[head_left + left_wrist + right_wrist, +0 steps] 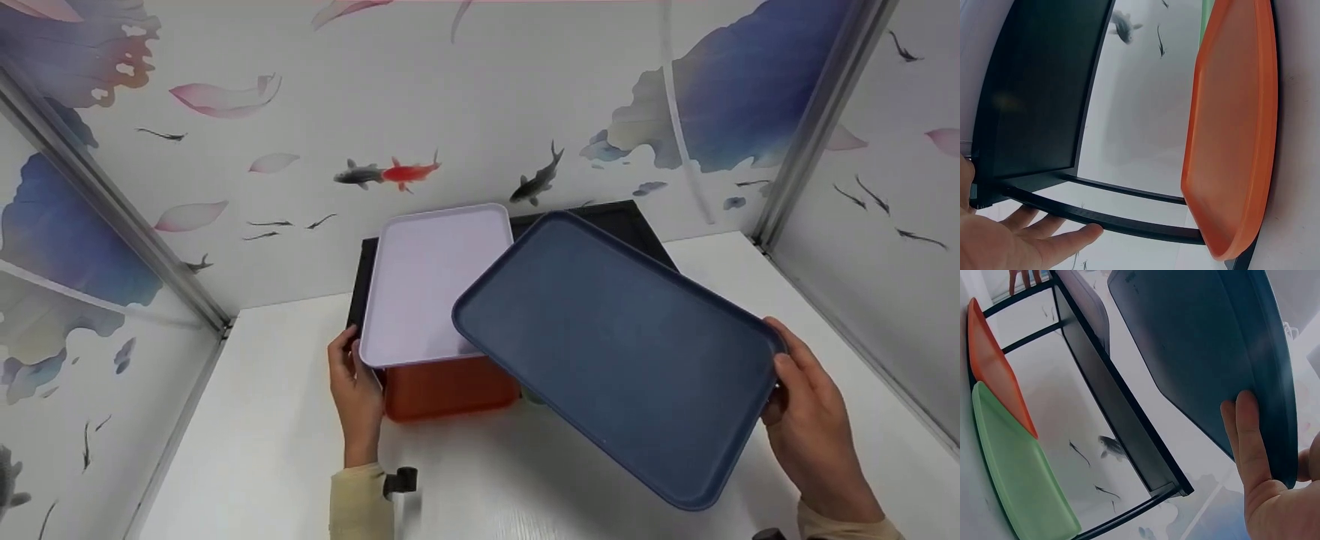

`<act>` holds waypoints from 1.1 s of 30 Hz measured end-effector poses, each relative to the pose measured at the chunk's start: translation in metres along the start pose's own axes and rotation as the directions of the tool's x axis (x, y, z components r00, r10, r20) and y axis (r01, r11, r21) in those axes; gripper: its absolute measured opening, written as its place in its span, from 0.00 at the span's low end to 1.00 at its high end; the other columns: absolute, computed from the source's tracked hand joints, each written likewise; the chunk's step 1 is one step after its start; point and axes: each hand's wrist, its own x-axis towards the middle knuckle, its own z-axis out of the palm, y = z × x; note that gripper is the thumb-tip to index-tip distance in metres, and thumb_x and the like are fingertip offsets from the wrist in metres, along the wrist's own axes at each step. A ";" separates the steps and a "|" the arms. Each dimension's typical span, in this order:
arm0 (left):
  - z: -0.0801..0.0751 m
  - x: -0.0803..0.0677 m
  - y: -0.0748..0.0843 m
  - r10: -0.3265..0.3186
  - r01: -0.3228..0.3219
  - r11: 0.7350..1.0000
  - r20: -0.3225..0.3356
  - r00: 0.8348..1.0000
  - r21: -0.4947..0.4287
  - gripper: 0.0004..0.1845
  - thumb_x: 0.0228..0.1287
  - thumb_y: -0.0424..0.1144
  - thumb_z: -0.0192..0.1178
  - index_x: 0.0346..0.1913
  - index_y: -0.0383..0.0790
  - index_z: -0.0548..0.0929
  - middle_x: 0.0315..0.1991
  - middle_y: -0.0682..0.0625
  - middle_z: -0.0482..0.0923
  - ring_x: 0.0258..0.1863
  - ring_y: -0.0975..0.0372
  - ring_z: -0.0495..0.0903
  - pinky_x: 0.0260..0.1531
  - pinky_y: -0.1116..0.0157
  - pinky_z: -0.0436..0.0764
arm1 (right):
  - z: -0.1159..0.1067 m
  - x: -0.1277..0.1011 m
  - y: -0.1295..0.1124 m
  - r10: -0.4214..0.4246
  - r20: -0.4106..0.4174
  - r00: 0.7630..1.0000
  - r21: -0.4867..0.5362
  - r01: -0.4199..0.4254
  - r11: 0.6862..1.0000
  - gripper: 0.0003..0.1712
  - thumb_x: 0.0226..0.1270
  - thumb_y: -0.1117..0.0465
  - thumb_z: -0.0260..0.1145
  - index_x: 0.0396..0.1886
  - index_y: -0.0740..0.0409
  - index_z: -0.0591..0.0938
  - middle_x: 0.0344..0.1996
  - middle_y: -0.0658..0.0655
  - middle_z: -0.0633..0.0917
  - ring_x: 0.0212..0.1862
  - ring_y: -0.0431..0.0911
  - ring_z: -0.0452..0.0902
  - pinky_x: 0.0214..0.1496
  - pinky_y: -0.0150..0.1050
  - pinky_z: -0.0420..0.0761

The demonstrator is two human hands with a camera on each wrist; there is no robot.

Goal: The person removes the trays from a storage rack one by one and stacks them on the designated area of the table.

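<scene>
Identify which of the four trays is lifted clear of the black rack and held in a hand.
The dark blue tray, gripped at its edge by the right hand; the lilac, orange and green trays rest on the rack.

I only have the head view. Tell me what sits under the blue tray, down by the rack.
Observer: In the right wrist view a green tray lies on the bottom level, beside the orange tray.
Operator: Report how the right hand holds the blue tray.
Observer: The right hand has its fingers flat against the underside of the blue tray, with the rim caught between them and the thumb.
Operator: Now the left hand.
Observer: The left hand is open beside the black rack; its fingers are straight and end just short of a bottom bar, holding nothing.
</scene>
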 end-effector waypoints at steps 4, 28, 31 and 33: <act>0.000 0.000 -0.001 0.019 -0.019 1.000 -0.005 1.000 -0.002 0.20 0.83 0.42 0.47 0.70 0.38 0.69 0.66 0.42 0.74 0.64 0.53 0.76 0.56 0.74 0.74 | 0.004 0.000 -0.001 -0.009 -0.001 1.000 -0.008 0.009 1.000 0.30 0.87 0.59 0.42 0.82 0.59 0.53 0.72 0.57 0.63 0.56 0.39 0.77 0.49 0.28 0.82; 0.000 0.000 -0.001 0.002 -0.002 1.000 0.009 1.000 0.007 0.20 0.83 0.42 0.46 0.71 0.40 0.69 0.67 0.43 0.73 0.66 0.53 0.75 0.57 0.75 0.73 | 0.007 -0.003 0.001 -0.005 -0.017 1.000 -0.058 0.004 0.998 0.30 0.87 0.58 0.42 0.82 0.60 0.55 0.77 0.61 0.56 0.71 0.35 0.68 0.65 0.27 0.76; 0.000 0.000 -0.001 -0.001 0.001 1.000 0.010 1.000 -0.013 0.20 0.83 0.41 0.47 0.71 0.40 0.69 0.67 0.43 0.72 0.67 0.53 0.73 0.57 0.76 0.73 | 0.009 -0.003 0.001 -0.006 -0.015 1.000 -0.042 0.006 0.999 0.29 0.87 0.59 0.43 0.81 0.61 0.56 0.76 0.58 0.60 0.70 0.37 0.70 0.64 0.28 0.76; 0.000 0.001 -0.002 -0.006 0.007 1.000 0.012 1.000 -0.025 0.20 0.83 0.41 0.47 0.71 0.40 0.69 0.68 0.43 0.72 0.68 0.52 0.73 0.56 0.76 0.74 | 0.010 -0.004 0.002 -0.004 -0.011 1.000 -0.040 0.003 0.999 0.29 0.87 0.59 0.43 0.81 0.61 0.55 0.75 0.56 0.61 0.70 0.37 0.70 0.65 0.28 0.76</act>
